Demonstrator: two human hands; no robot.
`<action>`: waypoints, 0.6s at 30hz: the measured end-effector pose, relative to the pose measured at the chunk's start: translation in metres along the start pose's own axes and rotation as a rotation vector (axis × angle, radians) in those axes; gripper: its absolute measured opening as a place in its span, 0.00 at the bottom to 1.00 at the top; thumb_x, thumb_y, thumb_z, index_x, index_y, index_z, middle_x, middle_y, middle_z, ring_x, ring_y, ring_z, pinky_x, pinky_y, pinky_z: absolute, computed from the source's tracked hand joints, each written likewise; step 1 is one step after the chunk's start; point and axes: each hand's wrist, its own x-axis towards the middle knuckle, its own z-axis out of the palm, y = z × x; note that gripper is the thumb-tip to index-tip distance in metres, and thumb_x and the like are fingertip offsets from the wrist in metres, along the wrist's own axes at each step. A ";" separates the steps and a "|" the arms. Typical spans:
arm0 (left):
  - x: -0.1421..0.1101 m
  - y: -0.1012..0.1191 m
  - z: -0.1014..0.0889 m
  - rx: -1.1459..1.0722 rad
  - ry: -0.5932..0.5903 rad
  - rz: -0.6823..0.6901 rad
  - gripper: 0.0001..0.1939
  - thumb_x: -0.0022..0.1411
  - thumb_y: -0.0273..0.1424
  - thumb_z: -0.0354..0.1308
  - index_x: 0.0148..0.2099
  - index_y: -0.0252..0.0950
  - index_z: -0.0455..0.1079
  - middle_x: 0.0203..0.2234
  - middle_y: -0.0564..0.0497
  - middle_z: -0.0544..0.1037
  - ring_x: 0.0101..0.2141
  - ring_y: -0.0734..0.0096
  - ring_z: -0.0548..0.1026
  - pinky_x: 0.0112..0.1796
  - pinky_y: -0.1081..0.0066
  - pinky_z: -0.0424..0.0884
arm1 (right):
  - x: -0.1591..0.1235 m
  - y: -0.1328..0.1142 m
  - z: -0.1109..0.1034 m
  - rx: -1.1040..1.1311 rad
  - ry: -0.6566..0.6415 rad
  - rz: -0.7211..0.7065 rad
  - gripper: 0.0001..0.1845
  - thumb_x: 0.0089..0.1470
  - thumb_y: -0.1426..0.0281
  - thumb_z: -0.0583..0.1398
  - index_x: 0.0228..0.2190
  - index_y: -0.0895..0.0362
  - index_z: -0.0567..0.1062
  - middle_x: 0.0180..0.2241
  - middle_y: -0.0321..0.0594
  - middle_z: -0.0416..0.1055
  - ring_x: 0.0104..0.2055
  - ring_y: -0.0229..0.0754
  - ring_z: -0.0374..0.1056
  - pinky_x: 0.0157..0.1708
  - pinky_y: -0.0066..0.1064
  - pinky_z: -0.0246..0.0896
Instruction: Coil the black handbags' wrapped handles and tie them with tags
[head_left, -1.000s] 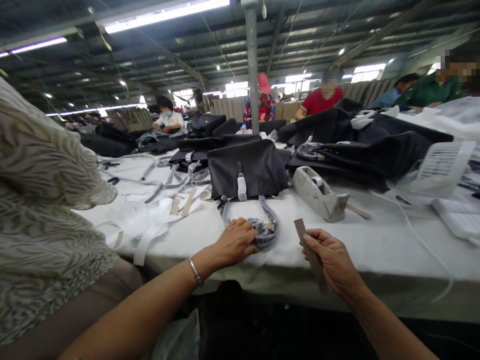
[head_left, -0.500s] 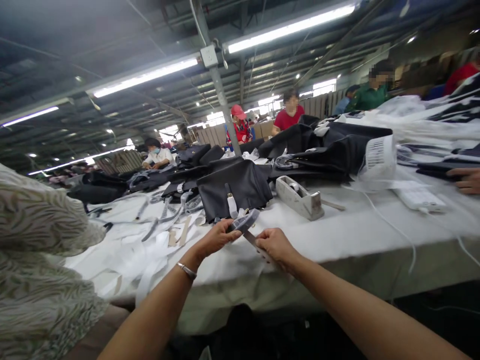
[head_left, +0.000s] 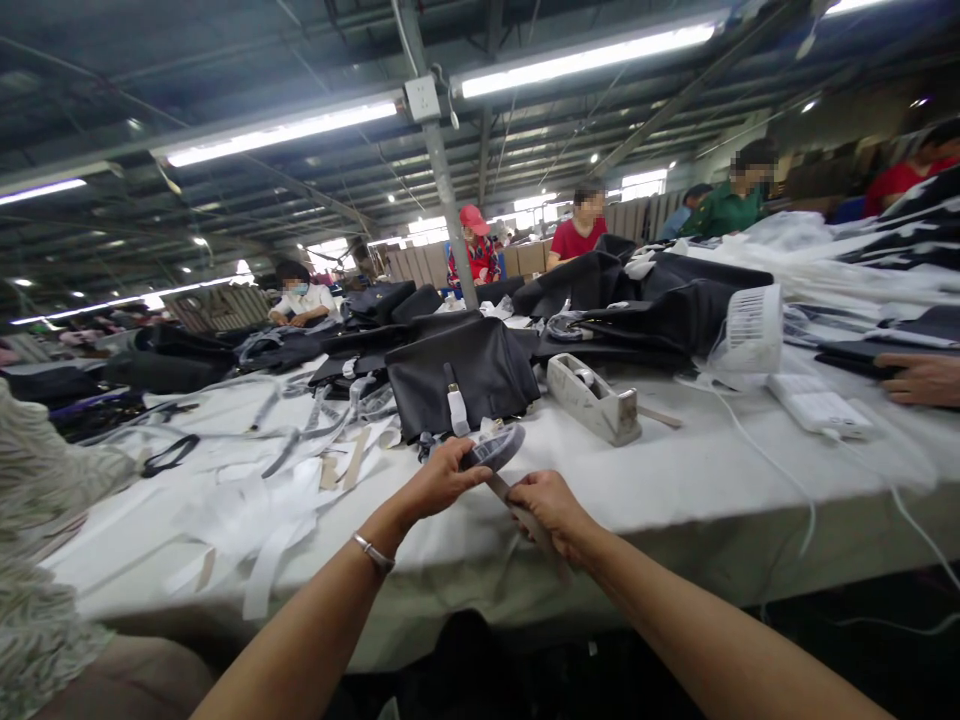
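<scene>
Between the thumb and fingers of my left hand [head_left: 439, 482] is a curved strap [head_left: 501, 448], which looks wrapped in greyish film. My right hand [head_left: 553, 508] pinches a thin brownish strip [head_left: 541, 535] that runs from the strap down past my fingers, its lower end blurred. Both hands are above the front of the table, close together. Just behind them lies a black bag [head_left: 469, 375] with a white-wrapped tab [head_left: 457, 410] on its front. A grey tape dispenser [head_left: 600, 408] stands to the right of the bag.
White cloth covers the table [head_left: 675, 480]. Scraps of white film [head_left: 259, 510] and a black loop [head_left: 171, 455] lie at left. A small white fan [head_left: 752, 325] and a corded white power bank [head_left: 817, 405] are at right. A co-worker's sleeve [head_left: 45, 470] is at far left, another's hand [head_left: 922, 378] at far right.
The co-worker's patterned sleeve at left has drawn back, uncovering the black loop. More of the brownish strip shows below my right hand. Both hands keep their grip.
</scene>
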 end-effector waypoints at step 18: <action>0.014 -0.044 0.012 -0.058 -0.026 0.004 0.25 0.54 0.51 0.58 0.47 0.39 0.73 0.38 0.49 0.77 0.42 0.57 0.73 0.45 0.66 0.69 | 0.019 -0.005 0.017 0.251 0.023 -0.212 0.17 0.26 0.68 0.70 0.24 0.61 0.77 0.18 0.34 0.67 0.16 0.31 0.54 0.15 0.25 0.47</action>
